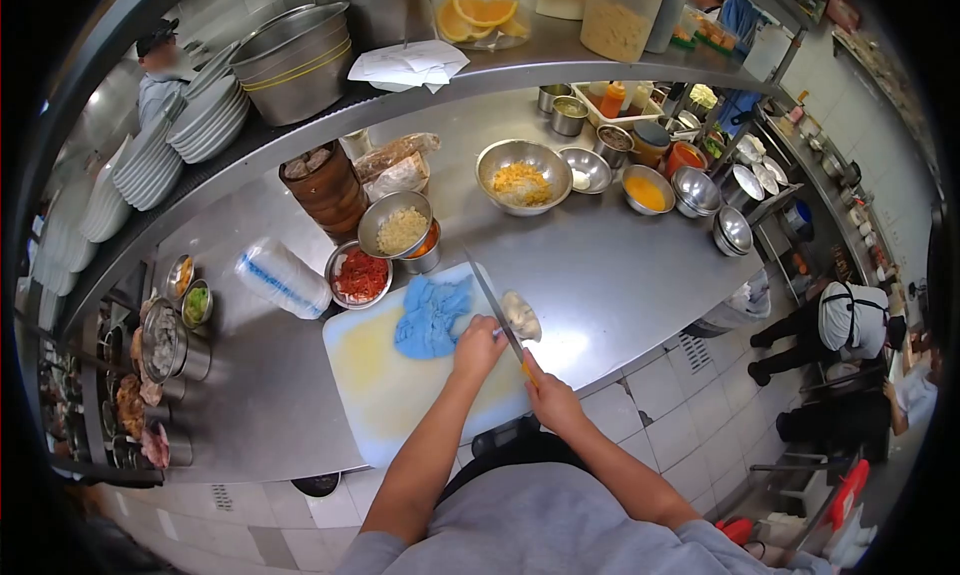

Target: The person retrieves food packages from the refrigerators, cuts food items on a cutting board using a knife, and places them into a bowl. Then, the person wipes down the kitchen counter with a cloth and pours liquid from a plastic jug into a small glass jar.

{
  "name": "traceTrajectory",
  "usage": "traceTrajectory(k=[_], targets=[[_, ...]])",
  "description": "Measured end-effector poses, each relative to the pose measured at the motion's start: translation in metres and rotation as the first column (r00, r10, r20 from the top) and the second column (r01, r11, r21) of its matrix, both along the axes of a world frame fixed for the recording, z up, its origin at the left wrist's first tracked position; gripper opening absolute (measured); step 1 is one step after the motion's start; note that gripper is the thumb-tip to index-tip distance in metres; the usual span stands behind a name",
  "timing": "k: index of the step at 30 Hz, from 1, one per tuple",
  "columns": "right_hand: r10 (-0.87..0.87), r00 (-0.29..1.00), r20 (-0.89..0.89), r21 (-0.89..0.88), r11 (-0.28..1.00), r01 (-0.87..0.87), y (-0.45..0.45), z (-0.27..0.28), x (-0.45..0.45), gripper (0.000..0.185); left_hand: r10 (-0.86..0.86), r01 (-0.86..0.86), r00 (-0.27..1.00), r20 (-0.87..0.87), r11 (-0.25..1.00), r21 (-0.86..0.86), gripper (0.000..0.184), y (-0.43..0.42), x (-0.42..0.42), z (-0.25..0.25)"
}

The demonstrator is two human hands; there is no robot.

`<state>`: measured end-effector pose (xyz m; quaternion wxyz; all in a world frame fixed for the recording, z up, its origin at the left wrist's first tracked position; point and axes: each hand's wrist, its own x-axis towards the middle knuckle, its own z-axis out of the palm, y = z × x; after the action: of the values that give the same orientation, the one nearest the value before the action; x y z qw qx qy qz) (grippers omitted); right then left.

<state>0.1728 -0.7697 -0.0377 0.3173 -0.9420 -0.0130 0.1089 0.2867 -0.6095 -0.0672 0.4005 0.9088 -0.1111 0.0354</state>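
Knife [496,306]: up it comes at a slant, tip towards 11 o'clock, blade crossing the right edge of the board [355,415].
Right hand [555,402]: fingers closed firmly round the orange handle, at the knife's 5 o'clock end.
Left hand [478,349]: fingers curled in tight, right beside the blade on its 8 o'clock side! Something small and pale shows at their tips; whether they pinch it, I cannot tell.
Pale lump [524,316]: across the blade, at 2 o'clock from the left hand.
Blue cloth [430,317]: crumpled on the board, 10 o'clock from that same hand.
Worktop [640,265]: red pieces [360,275] at 10 o'clock from the cloth, orange shreds [521,185] at 12 from the lump.
Blade work: close work by the left fingertips, I'd judge; cutting or wiping, too small to call.
Next stroke: calls for a steady handle and fingertips clear of the edge.
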Motion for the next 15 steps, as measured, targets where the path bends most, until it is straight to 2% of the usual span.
traceTrajectory(k=[5,7,8,10,11,13,15], targets=[[-0.010,0.995,-0.095,-0.027,1.000,0.008,0.006,0.018,-0.006,0.064,-0.048,0.048,0.999,0.011,0.998,0.039,0.015,0.001,0.001,-0.018],[-0.009,0.993,-0.119,-0.034,0.999,0.005,-0.002,0.018,-0.034,0.064,0.006,-0.001,0.998,0.056,0.997,-0.074,0.015,0.002,0.002,-0.016],[-0.003,0.990,-0.140,-0.041,0.999,-0.002,-0.010,0.017,-0.049,0.065,0.002,0.002,0.998,0.063,0.997,-0.077,0.015,0.004,0.006,-0.019],[-0.004,0.990,-0.141,-0.018,1.000,0.001,-0.026,0.027,-0.085,0.065,0.189,-0.148,0.975,0.117,0.945,-0.293,0.013,0.008,0.008,-0.033],[-0.001,0.989,-0.149,0.008,1.000,0.003,-0.036,0.032,-0.099,0.066,0.180,-0.139,0.977,0.115,0.945,-0.298,0.013,0.010,0.011,-0.037],[0.010,0.984,-0.180,0.018,1.000,-0.007,-0.055,0.041,-0.108,0.066,0.153,-0.216,0.970,-0.187,0.899,-0.381,0.014,0.014,0.013,-0.039],[0.032,0.984,-0.174,0.035,0.999,-0.027,-0.067,0.048,-0.113,0.062,0.148,-0.208,0.974,-0.173,0.886,-0.415,0.015,0.013,0.010,-0.033]])
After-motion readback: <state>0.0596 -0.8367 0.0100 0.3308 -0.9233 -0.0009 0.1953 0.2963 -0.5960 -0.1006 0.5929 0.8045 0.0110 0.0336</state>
